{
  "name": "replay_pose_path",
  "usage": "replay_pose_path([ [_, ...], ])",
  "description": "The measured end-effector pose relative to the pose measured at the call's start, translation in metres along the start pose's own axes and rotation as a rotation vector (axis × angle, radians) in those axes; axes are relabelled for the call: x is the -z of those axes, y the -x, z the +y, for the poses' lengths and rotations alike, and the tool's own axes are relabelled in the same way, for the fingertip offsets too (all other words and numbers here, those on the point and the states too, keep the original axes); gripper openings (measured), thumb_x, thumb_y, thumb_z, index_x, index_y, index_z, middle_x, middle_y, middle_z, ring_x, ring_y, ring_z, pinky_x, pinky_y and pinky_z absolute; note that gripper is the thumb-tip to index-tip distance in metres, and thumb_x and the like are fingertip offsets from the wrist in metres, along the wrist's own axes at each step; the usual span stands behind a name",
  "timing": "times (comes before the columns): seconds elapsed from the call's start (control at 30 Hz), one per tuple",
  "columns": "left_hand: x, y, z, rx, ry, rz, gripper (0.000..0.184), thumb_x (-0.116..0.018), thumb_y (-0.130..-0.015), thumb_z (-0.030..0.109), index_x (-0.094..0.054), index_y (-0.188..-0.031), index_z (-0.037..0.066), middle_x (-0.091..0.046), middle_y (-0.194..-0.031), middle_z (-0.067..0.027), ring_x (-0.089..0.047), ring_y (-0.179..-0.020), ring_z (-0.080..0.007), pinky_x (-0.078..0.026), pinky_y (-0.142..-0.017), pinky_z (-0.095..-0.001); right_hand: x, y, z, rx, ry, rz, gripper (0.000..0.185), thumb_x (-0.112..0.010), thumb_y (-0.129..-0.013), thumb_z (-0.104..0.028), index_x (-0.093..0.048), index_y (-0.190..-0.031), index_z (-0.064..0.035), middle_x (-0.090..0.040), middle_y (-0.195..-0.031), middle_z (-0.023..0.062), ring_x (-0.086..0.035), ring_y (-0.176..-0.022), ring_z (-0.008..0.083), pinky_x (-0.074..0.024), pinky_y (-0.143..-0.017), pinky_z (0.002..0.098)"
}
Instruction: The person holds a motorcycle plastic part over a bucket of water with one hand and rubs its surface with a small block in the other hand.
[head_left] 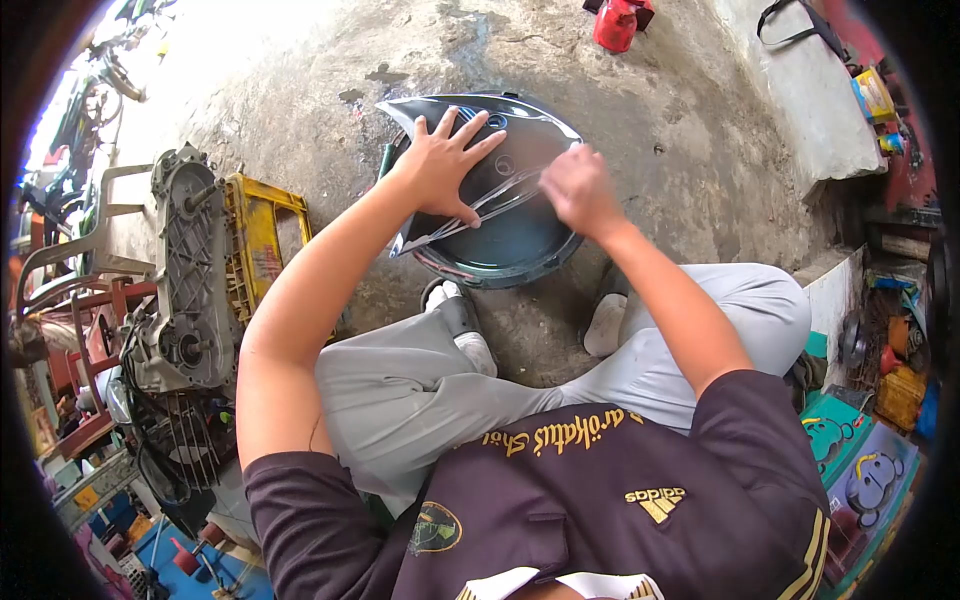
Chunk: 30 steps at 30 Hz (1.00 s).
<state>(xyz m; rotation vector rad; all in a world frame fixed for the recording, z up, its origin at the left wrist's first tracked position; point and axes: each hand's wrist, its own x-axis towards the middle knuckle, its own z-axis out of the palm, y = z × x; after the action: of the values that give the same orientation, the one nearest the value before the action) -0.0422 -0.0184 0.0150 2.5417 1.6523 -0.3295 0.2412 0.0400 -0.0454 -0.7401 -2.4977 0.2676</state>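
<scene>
A dark, glossy curved panel [535, 135] with pointed ends and small round holes lies across a round black basin [505, 277]. It looks like a motorcycle body panel. The basin seems to hold water, and the panel covers much of its opening. My left hand [440, 165] is spread flat over the panel's left part, fingers apart. At the panel's right edge, my right hand [582, 190] is blurred by motion, its fingers curled in. Whatever it may hold is hidden. Bright streaks, either reflections or wet gloss, run across the panel between both hands.
An engine casing [190, 275] stands at the left beside a yellow crate [255, 240]. A red object [615, 25] sits on the concrete floor ahead. A pale ledge [800, 110] runs along the right, with assorted parts near it. My feet flank the basin's near side.
</scene>
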Motion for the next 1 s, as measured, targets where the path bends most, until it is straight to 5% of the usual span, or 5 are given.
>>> replay_pose_path([
  [0.13, -0.001, 0.001, -0.001, -0.004, 0.010, 0.016, 0.145, -0.092, -0.055, 0.075, -0.023, -0.174, 0.029, -0.024, -0.180, -0.0138, -0.029, -0.159, -0.0508, -0.034, -0.117, -0.0763, 0.001, 0.002, 0.026, -0.218, 0.084, 0.110, 0.009, -0.075, -0.092, -0.019, -0.074, -0.089, -0.0115, -0.073, -0.098, 0.0054, -0.063, -0.104, 0.0319, -0.0516, -0.089, 0.0457],
  [0.3, 0.002, -0.001, 0.001, 0.009, 0.015, -0.027, 0.144, -0.092, -0.057, 0.074, -0.023, -0.174, 0.029, -0.023, -0.180, -0.0134, -0.029, -0.160, -0.0503, -0.032, -0.119, -0.0767, -0.002, 0.007, -0.026, 0.045, -0.054, -0.039, 0.012, -0.076, -0.093, -0.023, -0.073, -0.089, -0.0114, -0.072, -0.099, 0.0054, -0.063, -0.106, 0.0315, -0.0510, -0.089, 0.0452],
  [0.53, 0.003, 0.001, 0.000, 0.007, 0.018, -0.018, 0.144, -0.092, -0.056, 0.074, -0.022, -0.174, 0.029, -0.022, -0.180, -0.0130, -0.029, -0.160, -0.0502, -0.032, -0.119, -0.0769, 0.003, 0.004, 0.027, -0.184, 0.065, 0.096, 0.011, -0.078, -0.091, -0.021, -0.074, -0.091, -0.0105, -0.072, -0.095, 0.0052, -0.063, -0.104, 0.0323, -0.0518, -0.088, 0.0471],
  [0.8, 0.003, 0.000, 0.001, 0.013, 0.024, -0.034, 0.145, -0.091, -0.055, 0.076, -0.022, -0.174, 0.029, -0.022, -0.180, -0.0133, -0.028, -0.160, -0.0501, -0.031, -0.119, -0.0768, 0.003, 0.006, -0.022, 0.084, -0.060, -0.105, 0.012, -0.078, -0.091, -0.022, -0.073, -0.088, -0.0109, -0.072, -0.098, 0.0040, -0.064, -0.107, 0.0298, -0.0512, -0.090, 0.0456],
  [1.0, 0.006, 0.002, 0.002, 0.021, 0.034, -0.028, 0.144, -0.093, -0.056, 0.073, -0.023, -0.174, 0.029, -0.022, -0.180, -0.0132, -0.028, -0.161, -0.0492, -0.031, -0.119, -0.0760, 0.001, 0.008, 0.022, -0.100, 0.036, 0.061, 0.011, -0.077, -0.091, -0.021, -0.075, -0.092, -0.0104, -0.073, -0.098, 0.0043, -0.064, -0.104, 0.0302, -0.0518, -0.091, 0.0456],
])
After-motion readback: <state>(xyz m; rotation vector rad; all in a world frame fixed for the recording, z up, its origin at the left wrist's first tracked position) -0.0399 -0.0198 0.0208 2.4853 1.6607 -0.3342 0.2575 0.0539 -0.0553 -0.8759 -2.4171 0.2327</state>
